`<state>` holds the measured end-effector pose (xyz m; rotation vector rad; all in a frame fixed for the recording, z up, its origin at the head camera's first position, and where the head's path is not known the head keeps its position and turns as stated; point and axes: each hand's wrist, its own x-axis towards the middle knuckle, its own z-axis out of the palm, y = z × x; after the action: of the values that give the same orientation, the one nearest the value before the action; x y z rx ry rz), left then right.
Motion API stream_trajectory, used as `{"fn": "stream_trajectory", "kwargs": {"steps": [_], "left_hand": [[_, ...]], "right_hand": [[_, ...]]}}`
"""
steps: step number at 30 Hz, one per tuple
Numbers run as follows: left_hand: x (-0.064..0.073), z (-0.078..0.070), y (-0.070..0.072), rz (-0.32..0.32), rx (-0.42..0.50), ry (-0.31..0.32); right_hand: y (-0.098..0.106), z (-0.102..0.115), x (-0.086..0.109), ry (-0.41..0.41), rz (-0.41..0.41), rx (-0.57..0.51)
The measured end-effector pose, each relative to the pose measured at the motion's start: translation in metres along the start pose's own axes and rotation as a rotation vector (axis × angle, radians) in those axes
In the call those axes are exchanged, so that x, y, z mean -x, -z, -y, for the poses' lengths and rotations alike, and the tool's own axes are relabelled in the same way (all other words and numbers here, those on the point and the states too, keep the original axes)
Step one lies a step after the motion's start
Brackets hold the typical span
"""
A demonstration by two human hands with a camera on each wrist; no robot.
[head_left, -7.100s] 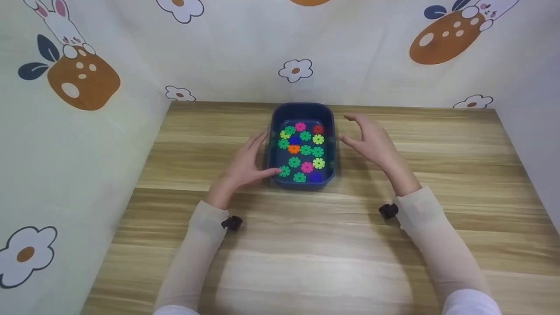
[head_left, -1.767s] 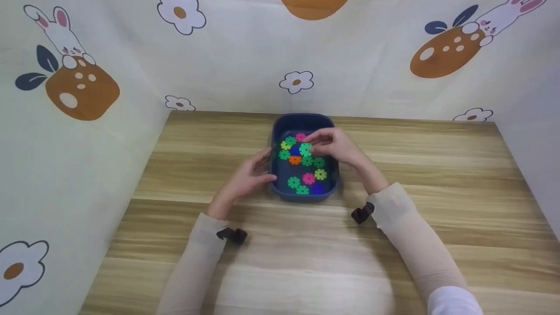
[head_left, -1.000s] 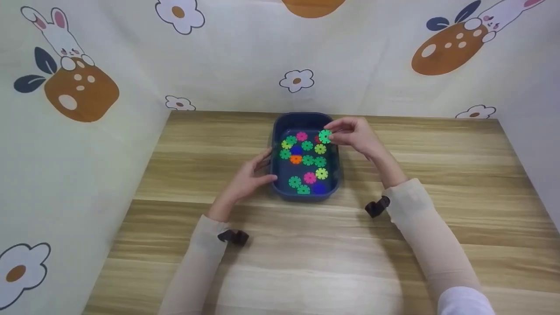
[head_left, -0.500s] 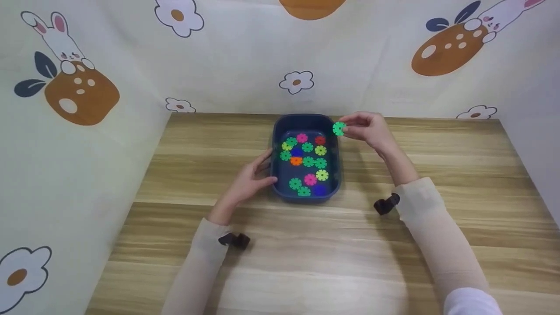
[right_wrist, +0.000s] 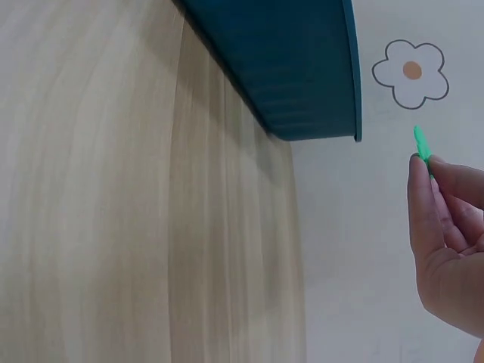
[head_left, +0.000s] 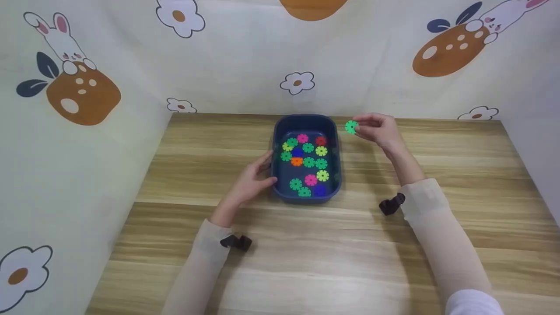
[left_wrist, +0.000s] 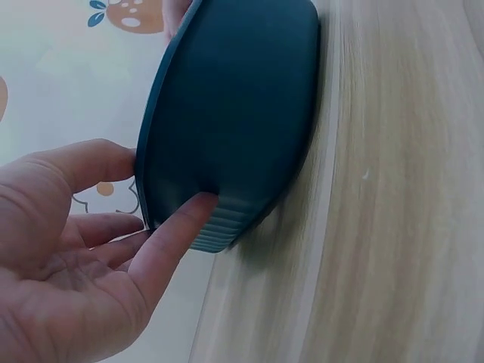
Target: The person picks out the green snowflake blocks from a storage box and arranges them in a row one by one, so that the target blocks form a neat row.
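Right hand [head_left: 380, 129]: thumb and finger pinch a bright green, round, notched plastic piece [head_left: 348, 126].
Held piece: up in the air, just right of the dark blue, round-cornered plastic box [head_left: 306, 124].
Left hand [head_left: 250, 180]: fingers spread loosely, touching the box's left side, gripping nothing.
Inside the box: green, pink, yellow, blue, orange and red notched discs [head_left: 307, 160].
Light brown wooden worktop [head_left: 306, 245]: under the box.

The right grip [head_left: 381, 131] has carried a green disc [head_left: 351, 127] from above the bin [head_left: 307, 199] to its right
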<state>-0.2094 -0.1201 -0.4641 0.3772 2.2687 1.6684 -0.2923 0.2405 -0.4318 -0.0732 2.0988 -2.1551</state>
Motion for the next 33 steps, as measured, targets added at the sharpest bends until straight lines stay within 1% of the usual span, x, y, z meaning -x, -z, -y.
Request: {"fn": "stream_trajectory", "kwargs": {"steps": [5,11,14,21,25,29,31,33], "left_hand": [[0.0,0.001,0.0,0.003,0.006,-0.016],[0.001,0.002,0.0,0.001,-0.006,-0.011],[0.002,0.002,0.0,-0.01,-0.017,-0.006],[0.002,0.004,-0.001,-0.005,-0.031,-0.058],[0.002,0.003,-0.001,-0.004,-0.028,-0.047],[0.001,0.003,0.0,-0.005,-0.025,-0.03],[0.001,0.003,0.0,-0.008,-0.029,-0.024],[0.001,0.002,0.0,-0.008,-0.035,-0.021]], "right_hand": [[0.008,-0.005,-0.001,-0.022,-0.037,-0.01],[0.016,-0.012,-0.003,-0.066,-0.068,0.029],[0.019,-0.015,-0.005,-0.09,-0.081,0.057],[0.023,-0.026,-0.007,-0.1,-0.121,0.203],[0.025,-0.031,-0.009,-0.118,-0.12,0.251],[0.028,-0.033,-0.01,-0.153,-0.116,0.306],[0.029,-0.034,-0.012,-0.179,-0.109,0.297],[0.03,-0.035,-0.013,-0.21,-0.1,0.251]]}}
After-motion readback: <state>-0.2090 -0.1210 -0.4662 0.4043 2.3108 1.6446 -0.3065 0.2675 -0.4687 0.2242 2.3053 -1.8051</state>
